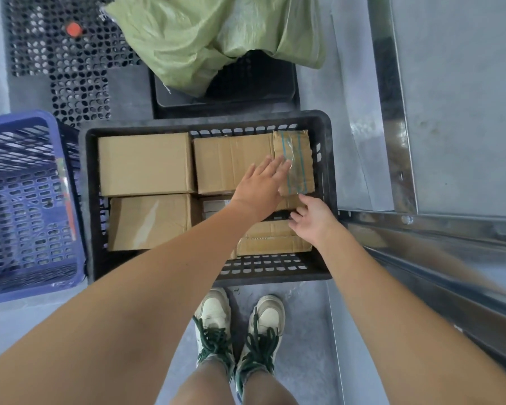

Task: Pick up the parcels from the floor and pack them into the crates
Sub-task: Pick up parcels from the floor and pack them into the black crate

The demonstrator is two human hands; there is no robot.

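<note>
1. Down inside the black crate (pixel 324 182), at its far right corner, a small taped parcel (pixel 297 154) with blue-green stripes is being settled among the boxes already packed.
2. The left hand (pixel 260 185) is laid flat over the seam between that parcel and the neighbouring box (pixel 231 162); its fingers are straight and spread, pressing rather than gripping.
3. The right hand (pixel 311 219) is held just below the taped parcel's near edge, fingers loosely extended; whether the fingertips touch the parcel or the carton beneath cannot be told, and nothing is seen to be pinched.
4. Two larger boxes are seen filling the crate's left half (pixel 145 163), with a taped one (pixel 151 222) nearer the person, and a flatter carton (pixel 272 238) lies at the near right.
5. The step in hand is judged to be placement: the parcel is being pushed into its slot, not lifted.
6. The black crate appears close to full on this layer, so further parcels would likely be stacked on top or taken to the blue crate (pixel 27 206) standing just beside it on the left.
7. No loose parcel is visible on the floor; a green sack (pixel 205 39) lies on a black tray beyond the crate, and its contents cannot be seen.
8. Next, both hands would need to be withdrawn and another parcel located.
</note>
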